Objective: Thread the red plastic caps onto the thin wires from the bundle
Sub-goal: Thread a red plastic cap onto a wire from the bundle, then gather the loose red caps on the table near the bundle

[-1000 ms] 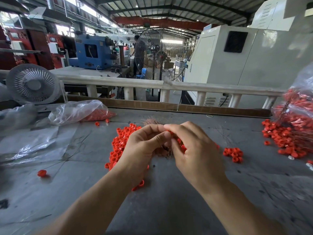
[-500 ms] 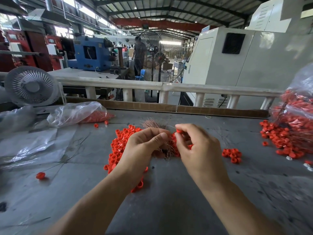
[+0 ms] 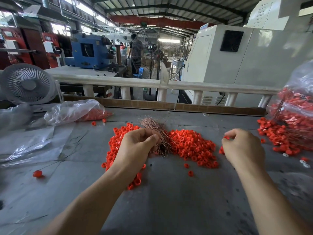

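My left hand (image 3: 137, 146) grips a bundle of thin copper-coloured wires (image 3: 155, 128) that fans out above my fingers, over the middle of the grey table (image 3: 169, 209). A wide pile of red plastic caps (image 3: 191, 146) lies around and to the right of the bundle. My right hand (image 3: 243, 148) is off to the right of the pile, apart from the bundle, and pinches one red cap (image 3: 226, 137) between thumb and fingertips. Whether a wire runs through that cap is too fine to tell.
A clear bag with red caps (image 3: 298, 112) and spilled caps (image 3: 277, 138) sit at the right edge. Another bag with caps (image 3: 76, 111) and loose plastic sheets (image 3: 28, 143) lie at the left. A single cap (image 3: 37, 173) lies front left. A small white fan (image 3: 27, 83) stands back left.
My right hand has pulled away to the right from the bundle, carrying a red cap, which uncovers the pile. My left hand stays on the wires.
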A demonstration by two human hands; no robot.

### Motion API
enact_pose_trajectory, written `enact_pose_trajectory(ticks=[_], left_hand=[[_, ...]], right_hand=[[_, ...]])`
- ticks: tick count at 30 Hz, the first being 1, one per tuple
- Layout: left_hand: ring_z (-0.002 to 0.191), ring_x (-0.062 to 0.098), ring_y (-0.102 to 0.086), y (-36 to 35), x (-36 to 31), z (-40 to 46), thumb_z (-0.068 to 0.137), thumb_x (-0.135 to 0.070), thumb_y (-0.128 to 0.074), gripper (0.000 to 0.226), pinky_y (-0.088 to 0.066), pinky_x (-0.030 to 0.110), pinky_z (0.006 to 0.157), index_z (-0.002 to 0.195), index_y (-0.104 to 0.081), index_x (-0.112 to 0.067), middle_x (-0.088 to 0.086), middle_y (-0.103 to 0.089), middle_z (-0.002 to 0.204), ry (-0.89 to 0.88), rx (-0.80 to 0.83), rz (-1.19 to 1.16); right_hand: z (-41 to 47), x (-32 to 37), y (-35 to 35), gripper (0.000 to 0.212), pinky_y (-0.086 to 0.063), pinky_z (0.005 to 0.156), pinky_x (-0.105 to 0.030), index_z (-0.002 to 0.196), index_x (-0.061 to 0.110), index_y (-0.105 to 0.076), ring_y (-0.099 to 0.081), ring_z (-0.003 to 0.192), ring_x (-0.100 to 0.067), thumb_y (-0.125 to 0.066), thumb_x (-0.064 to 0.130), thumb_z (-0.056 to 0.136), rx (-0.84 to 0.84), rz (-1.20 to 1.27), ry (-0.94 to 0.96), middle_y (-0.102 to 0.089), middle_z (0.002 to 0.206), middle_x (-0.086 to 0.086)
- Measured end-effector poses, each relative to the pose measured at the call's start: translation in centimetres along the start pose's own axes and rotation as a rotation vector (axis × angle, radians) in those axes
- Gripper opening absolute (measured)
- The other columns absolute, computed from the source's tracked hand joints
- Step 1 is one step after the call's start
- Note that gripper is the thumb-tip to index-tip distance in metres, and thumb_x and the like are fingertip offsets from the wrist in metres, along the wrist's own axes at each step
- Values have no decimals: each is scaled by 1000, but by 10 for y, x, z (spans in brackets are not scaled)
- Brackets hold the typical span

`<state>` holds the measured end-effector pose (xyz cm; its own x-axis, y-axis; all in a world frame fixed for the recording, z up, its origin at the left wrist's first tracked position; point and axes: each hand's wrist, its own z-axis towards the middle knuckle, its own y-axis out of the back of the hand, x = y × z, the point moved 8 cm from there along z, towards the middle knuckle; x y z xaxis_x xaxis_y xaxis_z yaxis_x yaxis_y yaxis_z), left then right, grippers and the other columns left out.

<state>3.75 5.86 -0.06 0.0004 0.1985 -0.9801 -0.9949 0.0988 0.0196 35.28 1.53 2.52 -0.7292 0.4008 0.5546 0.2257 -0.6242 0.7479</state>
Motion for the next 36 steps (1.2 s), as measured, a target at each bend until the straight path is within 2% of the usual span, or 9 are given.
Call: enact_pose_trajectory(ticks=[3, 7, 12, 16, 19, 24, 28, 32, 36], left_hand=[[58, 22, -54, 4, 0, 1, 96, -17, -68, 19, -46, 38, 56, 83, -77, -28, 8, -66, 65, -16, -29, 109], [58, 8, -59, 11, -4, 1, 94, -22, -69, 17, -51, 32, 58, 81, -76, -31, 0, -71, 71, -74, -82, 313], [53, -3, -57, 15, -10, 1, 93, -21, -68, 17, -39, 10, 46, 78, -73, -28, -20, -68, 69, -135, -123, 502], [71, -9, -61, 18, -10, 2, 92, -24, -68, 14, -41, 5, 53, 80, -72, -31, -16, -68, 68, -145, -149, 617], [76, -10, -61, 19, -10, 3, 90, -27, -68, 13, -40, 10, 50, 80, -69, -36, -19, -68, 71, -150, -143, 723], [82, 6, -58, 15, -10, 0, 86, -31, -72, 5, -48, 33, 79, 85, -69, -35, -21, -63, 79, -178, -140, 871], [93, 9, -57, 6, -15, -3, 89, -34, -70, 1, -46, 37, 90, 89, -69, -35, -21, -62, 88, -237, -92, 884], [110, 8, -55, -13, -22, -8, 93, -37, -67, 15, -43, 41, 103, 107, -72, -36, -18, -63, 108, -331, 35, 881], [119, 6, -52, -29, -23, -13, 94, -35, -64, 22, -38, 38, 107, 114, -70, -36, -21, -62, 118, -413, 139, 916]], right_hand=[[4, -13, -8, 19, -53, 93, -40, 97, 28, -77, -65, 107, -36, -71, 20, 81, 90, -109, -77, -75, 110, -8], [7, -23, -13, 21, -50, 96, -40, 100, 31, -76, -62, 109, -35, -70, 22, 82, 136, -172, -130, -73, 110, -6], [6, -24, -17, 24, -47, 97, -40, 106, 31, -75, -60, 111, -34, -66, 22, 86, 172, -206, -130, -73, 105, -7], [1, 1, -11, 26, -48, 97, -41, 110, 28, -73, -59, 114, -36, -68, 20, 86, 111, -160, 34, -71, 116, -9], [-15, 32, -9, 12, -52, 85, -34, 94, 25, -76, -68, 99, -28, -73, 17, 86, 72, 125, 217, -76, 101, -1], [-52, 75, -35, 10, -52, 73, -29, 78, 30, -73, -67, 76, -9, -79, 27, 85, 231, 229, 413, -71, 75, 16], [-66, 87, -46, 8, -50, 70, -29, 84, 28, -72, -64, 80, -9, -77, 33, 87, 189, 188, 475, -68, 79, 15], [-70, 95, -52, 15, -47, 74, -32, 92, 25, -70, -61, 95, -15, -73, 40, 90, 151, 105, 501, -65, 95, 10], [-73, 101, -58, 13, -43, 72, -34, 92, 26, -67, -58, 99, -19, -69, 39, 92, 137, 61, 533, -58, 94, 10]])
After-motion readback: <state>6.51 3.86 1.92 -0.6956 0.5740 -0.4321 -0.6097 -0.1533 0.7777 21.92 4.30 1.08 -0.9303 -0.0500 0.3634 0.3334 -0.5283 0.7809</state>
